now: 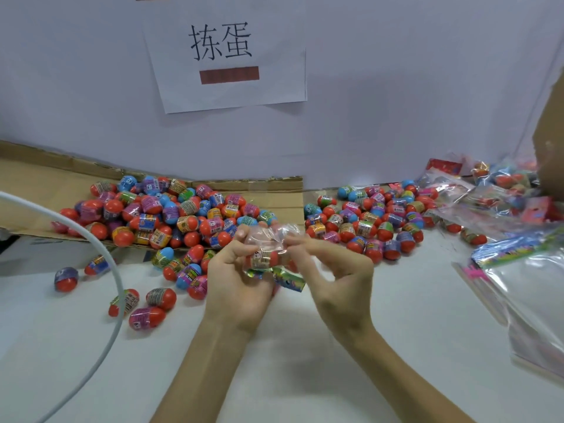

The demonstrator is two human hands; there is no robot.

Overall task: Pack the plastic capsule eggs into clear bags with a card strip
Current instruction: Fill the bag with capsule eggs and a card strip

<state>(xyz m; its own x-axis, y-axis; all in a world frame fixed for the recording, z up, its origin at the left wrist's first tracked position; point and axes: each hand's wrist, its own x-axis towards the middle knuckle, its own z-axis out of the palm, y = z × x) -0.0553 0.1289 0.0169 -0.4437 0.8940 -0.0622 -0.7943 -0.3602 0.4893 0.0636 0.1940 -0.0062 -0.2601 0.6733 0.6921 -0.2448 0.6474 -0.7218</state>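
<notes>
My left hand (235,285) and my right hand (335,276) meet at the table's middle, both gripping a small clear bag (267,236). Inside the bag lies a capsule egg (265,258) with a red end and a printed band. A colourful card strip (285,277) sticks out under the bag between my hands. The fingers of both hands pinch the crinkled plastic at the bag's top. Loose capsule eggs (171,209) are heaped on flattened cardboard at the left, and a second heap of eggs (375,221) lies at the right.
A white cable (100,254) arcs across the left. Stray eggs (152,303) lie on the white table (290,361). Filled bags (494,190) pile at the far right; empty clear bags with card strips (525,279) lie near the right edge. A paper sign (225,53) hangs on the wall.
</notes>
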